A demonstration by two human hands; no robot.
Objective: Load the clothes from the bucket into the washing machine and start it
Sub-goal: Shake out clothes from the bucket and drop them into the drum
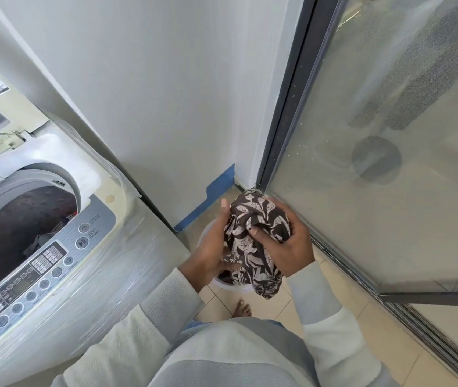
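Note:
A bunched brown cloth with a white leaf print [253, 241] is held up between both hands above a white bucket [233, 287] on the floor. My left hand [212, 250] cups its left side. My right hand [286, 241] grips its right side, thumb pressed into the fabric. Most of the bucket is hidden behind the cloth and hands. The top-loading washing machine [63, 275] stands to the left with its lid raised. Its drum [18, 233] holds some dark clothes. The control panel [43, 266] with a start/pause button [82, 243] faces me.
A white wall with a blue skirting strip [208, 202] stands behind the bucket. A dark-framed sliding glass door [376, 163] runs along the right. Beige floor tiles and a bare foot [241, 310] lie below the bucket. The machine body is wrapped in clear plastic film.

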